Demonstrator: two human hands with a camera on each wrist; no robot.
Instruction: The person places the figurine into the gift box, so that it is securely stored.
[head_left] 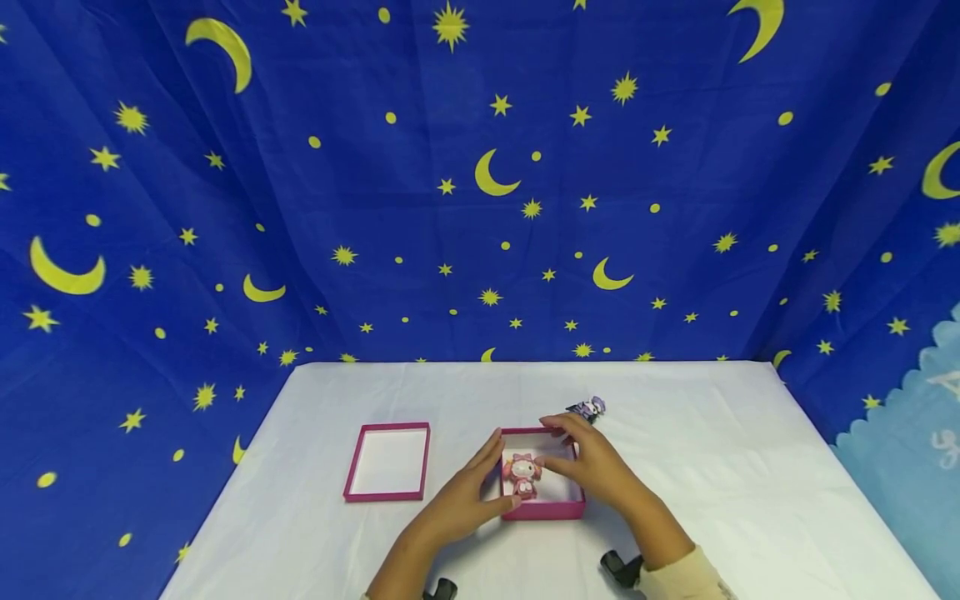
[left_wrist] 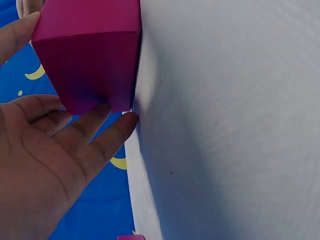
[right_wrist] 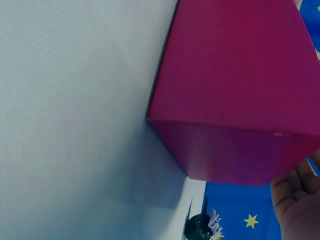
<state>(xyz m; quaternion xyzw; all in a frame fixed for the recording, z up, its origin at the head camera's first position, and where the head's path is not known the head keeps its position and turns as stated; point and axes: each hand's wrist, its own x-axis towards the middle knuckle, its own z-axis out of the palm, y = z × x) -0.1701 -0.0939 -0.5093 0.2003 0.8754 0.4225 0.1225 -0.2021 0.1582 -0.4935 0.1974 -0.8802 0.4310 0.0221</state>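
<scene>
A magenta box point(head_left: 543, 510) with a white inside stands on the white table. In it, by the left wall, lies a pink figurine point(head_left: 525, 477) with a bow and a pale face. My left hand point(head_left: 465, 500) spans the box's left side; the left wrist view shows its straight fingers point(left_wrist: 95, 125) against the wall and its thumb at the rim. From the right, my right hand point(head_left: 600, 467) reaches over the box with fingers spread, the index finger at the far rim and the thumb right beside the figurine's head. Its other fingers touch the box's right side.
Left of the box lies a magenta lid point(head_left: 386, 497), white inside up. A small purple and black figurine point(head_left: 590, 407) sits behind my right hand. Blue cloth point(head_left: 420, 217) with yellow moons and stars hangs behind the table point(head_left: 300, 525).
</scene>
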